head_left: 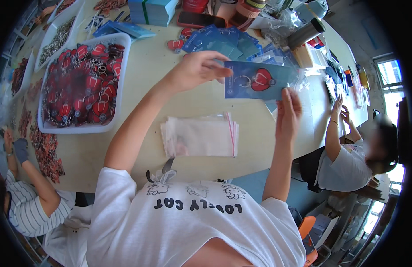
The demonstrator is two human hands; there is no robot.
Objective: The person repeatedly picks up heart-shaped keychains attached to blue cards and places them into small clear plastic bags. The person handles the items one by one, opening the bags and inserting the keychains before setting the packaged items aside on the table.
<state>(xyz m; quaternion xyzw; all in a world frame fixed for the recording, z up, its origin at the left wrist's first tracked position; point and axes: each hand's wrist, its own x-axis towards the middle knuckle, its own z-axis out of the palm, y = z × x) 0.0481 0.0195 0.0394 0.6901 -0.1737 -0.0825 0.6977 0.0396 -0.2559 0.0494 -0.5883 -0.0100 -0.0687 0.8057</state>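
In front of me a blue card with a red heart-shaped keychain (261, 81) is held up above the table, with clear plastic film at its right end. My right hand (289, 116) pinches its lower right corner, thumb in front. Bent fingers of my left hand (200, 71) close at the card's left edge; their tips overlap it, partly hidden. Below lies a stack of clear plastic bags (199, 135) with a pink strip along one side. Beyond the held card, several blue cards (215, 40) are fanned out, a loose red keychain (175, 45) beside them.
Left of my arm stands a white bin (124, 80) full of red keychains. Farther left are a tray of metal parts (59, 40) and loose red pieces (45, 153). A dark cylinder (306, 33) lies beyond. Co-workers sit at left (36, 209) and right (344, 167).
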